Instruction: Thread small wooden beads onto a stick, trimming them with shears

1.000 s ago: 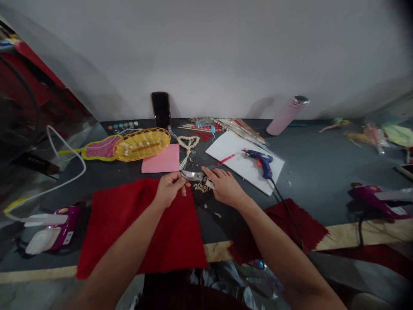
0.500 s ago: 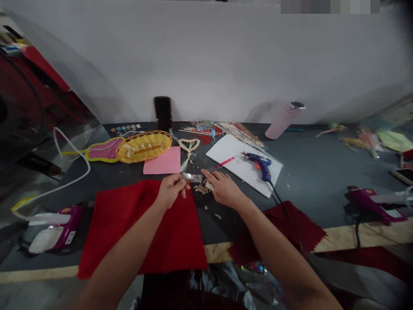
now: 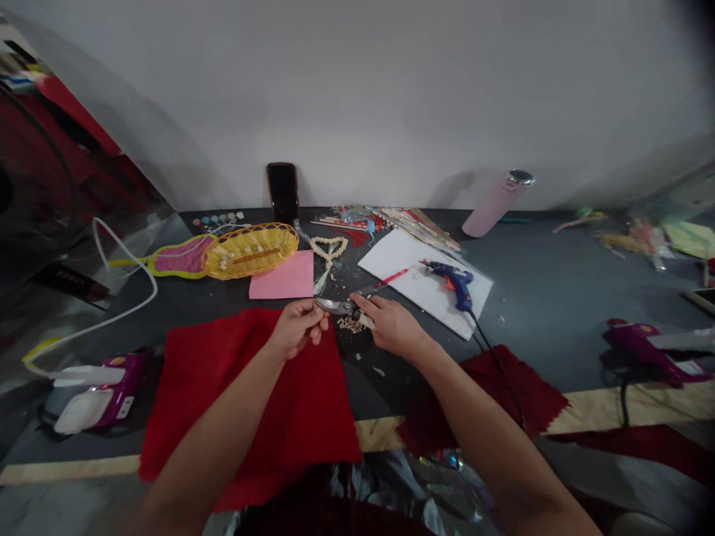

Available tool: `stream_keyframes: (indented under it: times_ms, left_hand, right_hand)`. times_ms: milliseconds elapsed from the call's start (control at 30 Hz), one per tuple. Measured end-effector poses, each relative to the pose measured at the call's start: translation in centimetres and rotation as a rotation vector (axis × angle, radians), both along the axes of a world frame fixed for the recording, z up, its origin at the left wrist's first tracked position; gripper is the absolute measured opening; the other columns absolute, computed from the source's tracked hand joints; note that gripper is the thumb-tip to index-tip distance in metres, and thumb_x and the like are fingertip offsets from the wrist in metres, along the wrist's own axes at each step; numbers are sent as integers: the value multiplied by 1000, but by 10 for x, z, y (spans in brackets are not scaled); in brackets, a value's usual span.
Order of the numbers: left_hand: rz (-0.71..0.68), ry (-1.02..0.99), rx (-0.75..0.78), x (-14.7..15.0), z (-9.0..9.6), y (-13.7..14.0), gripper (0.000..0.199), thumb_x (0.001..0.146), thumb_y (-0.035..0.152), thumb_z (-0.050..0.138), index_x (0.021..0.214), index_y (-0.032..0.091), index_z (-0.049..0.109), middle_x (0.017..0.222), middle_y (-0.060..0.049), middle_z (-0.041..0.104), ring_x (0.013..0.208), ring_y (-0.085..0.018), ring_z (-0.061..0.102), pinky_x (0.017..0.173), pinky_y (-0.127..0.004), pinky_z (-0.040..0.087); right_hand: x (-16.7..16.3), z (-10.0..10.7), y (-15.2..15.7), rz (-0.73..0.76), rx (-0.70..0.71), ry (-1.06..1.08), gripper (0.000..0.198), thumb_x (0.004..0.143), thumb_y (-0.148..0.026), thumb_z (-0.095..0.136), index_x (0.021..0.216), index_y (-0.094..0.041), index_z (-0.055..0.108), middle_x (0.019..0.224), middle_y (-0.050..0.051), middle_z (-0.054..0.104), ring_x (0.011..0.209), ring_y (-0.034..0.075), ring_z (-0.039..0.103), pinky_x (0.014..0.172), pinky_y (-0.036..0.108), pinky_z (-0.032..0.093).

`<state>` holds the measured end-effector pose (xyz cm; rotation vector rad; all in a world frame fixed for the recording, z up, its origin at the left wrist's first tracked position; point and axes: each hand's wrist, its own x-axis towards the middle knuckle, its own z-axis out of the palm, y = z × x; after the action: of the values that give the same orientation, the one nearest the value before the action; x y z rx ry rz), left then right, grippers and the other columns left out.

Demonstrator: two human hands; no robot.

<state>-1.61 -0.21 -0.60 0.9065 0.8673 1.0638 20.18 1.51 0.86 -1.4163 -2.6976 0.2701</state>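
My right hand [image 3: 395,326] is wrapped round the pale handle of a pair of pruning shears [image 3: 335,306], whose metal blades point left. At the blade tips, my left hand [image 3: 297,327] is closed in a pinch; what sits between its fingertips is too small to make out. Just below the blades lies a pile of small cut pale pieces [image 3: 351,325]. A string of cream beads with a tassel [image 3: 328,249] rests beyond the shears. Red cloth [image 3: 251,394] spreads under my left hand and forearm.
A yellow basket [image 3: 268,274] partly overlaps a pink sheet [image 3: 282,277]. On a white board [image 3: 402,260] lies a blue glue gun [image 3: 456,284], its cord running to the front edge. Beyond stand a phone [image 3: 283,192] and a pink bottle [image 3: 494,207]. Purple devices [image 3: 124,383] sit at both sides.
The view has shifted slightly. Both hands keep their places at the pruning shears, with no clear change in grip.
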Motion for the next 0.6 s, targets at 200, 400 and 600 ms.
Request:
stream_keyframes:
  times_ms: [200,400,600]
  left_hand:
    - [132,205,180,5,-1,2,19,78,31,58,77,12,59,72,-3,65,44,-5,49,47,-20,42]
    - [199,323,218,5,0,1,19,77,31,58,75,12,61,69,-3,65,41,-6,48,44,-21,41]
    - [113,247,165,2,-5,1,20,76,31,59,70,12,60,65,-3,65,36,-5,47,40,-20,40]
  right_hand:
    - [-5,2,-4,-75,39,-25,61,81,-21,40,139,-24,24,110,10,54,90,21,53,82,32,36]
    - [-4,-1,-2,-77,45,-25,66,79,-17,42,141,-24,20,117,11,51,99,23,50,86,34,33]
    - [2,-5,1,-7,32,13,72,76,-14,44,142,-23,16,122,11,47,107,24,44,89,36,32]
